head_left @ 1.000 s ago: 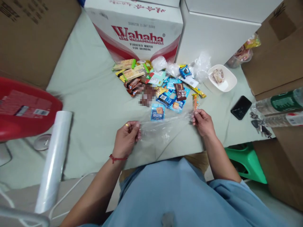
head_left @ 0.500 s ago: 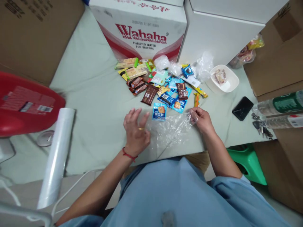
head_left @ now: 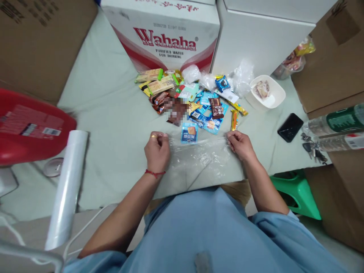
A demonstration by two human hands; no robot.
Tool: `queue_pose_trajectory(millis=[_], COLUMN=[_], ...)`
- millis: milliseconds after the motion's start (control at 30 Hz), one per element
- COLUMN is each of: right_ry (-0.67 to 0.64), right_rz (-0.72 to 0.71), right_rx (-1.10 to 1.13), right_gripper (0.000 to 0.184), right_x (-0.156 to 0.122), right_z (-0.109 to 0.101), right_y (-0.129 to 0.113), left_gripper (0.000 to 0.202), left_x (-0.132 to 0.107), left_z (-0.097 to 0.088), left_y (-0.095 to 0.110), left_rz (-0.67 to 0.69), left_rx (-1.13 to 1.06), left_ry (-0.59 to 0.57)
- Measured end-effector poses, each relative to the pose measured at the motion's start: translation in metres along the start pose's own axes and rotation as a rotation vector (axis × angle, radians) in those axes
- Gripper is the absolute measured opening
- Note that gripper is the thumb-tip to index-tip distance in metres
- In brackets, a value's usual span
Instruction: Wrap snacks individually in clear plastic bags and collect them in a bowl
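Note:
A sheet of clear plastic film [head_left: 203,157] is stretched between my two hands, low over the table's front part. My left hand [head_left: 157,151], with a ring and a red cord bracelet, pinches the film's left corner. At the opposite corner, my right hand [head_left: 241,145] grips the film between thumb and fingers. A blue snack packet [head_left: 189,133] lies flat at the film's far edge. Behind it is a pile of brown, blue and yellow snack packets, with a brown cocoa packet [head_left: 217,108] on top. A small yellow packet [head_left: 234,120] sits just beyond my right hand.
A Wahaha carton [head_left: 173,41] and a white box [head_left: 256,41] stand behind the pile. On the right are a white bowl [head_left: 277,99], a black phone [head_left: 290,127], keys [head_left: 313,151] and bottles [head_left: 345,119]. A plastic film roll [head_left: 66,185] and red container [head_left: 34,129] are left.
My left hand has moved slightly left and closed on the film's corner; its fingers were spread before. The film is now spread wider and flatter. My right hand keeps its grip.

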State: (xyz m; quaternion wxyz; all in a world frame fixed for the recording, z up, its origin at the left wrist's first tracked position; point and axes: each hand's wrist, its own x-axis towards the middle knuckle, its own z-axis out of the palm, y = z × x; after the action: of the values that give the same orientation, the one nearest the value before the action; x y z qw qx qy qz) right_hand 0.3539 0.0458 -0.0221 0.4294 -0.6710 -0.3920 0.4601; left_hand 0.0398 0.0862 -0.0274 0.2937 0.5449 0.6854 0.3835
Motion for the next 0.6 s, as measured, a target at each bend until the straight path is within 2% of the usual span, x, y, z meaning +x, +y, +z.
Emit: queue_pose_trajectory(millis=[100,167,233,333,400,467,533,600], right_ry=[-0.019,-0.019,0.034,0.235,0.34,0.353,0.28,0.147], right_rz=[0.023,0.005,-0.062,-0.261,-0.411,-0.549,-0.692,-0.842], right_rx=[-0.054,-0.112,-0.196,-0.348,-0.41,-0.453,-0.522,-0.624], right_gripper=[0.038,0.037,0.035,0.03,0.026,0.024,0.022,0.019], right_x=[0.002,0.004,0.005,-0.001,-0.008,-0.014,-0.016,-0.011], right_z=[0.0,-0.002,-0.006,-0.013,-0.015,-0.012,-0.004,0.01], right_y=[0.004,0.006,0.005,-0.003,-0.014,-0.028,-0.043,-0.056], left_gripper=[0.014,0.023,0.034,0.034,0.019,0.005,0.008,0.012], left_x=[0.008,0.01,0.006,-0.006,-0.013,-0.018,-0.019,-0.019], left_z=[0.004,0.007,0.008,0.007,0.006,0.006,0.005,0.002], left_y=[-0.008,-0.011,-0.014,-0.017,-0.018,-0.018,-0.016,-0.013], left_rz=[0.001,0.072,0.218,0.487,0.627,0.719,0.765,0.778], left_rx=[0.149,0.18,0.199,0.314,0.418,0.497,0.536,0.543], left_ry=[0.122,0.176,0.235,0.294,0.265,0.174,0.06,-0.043])
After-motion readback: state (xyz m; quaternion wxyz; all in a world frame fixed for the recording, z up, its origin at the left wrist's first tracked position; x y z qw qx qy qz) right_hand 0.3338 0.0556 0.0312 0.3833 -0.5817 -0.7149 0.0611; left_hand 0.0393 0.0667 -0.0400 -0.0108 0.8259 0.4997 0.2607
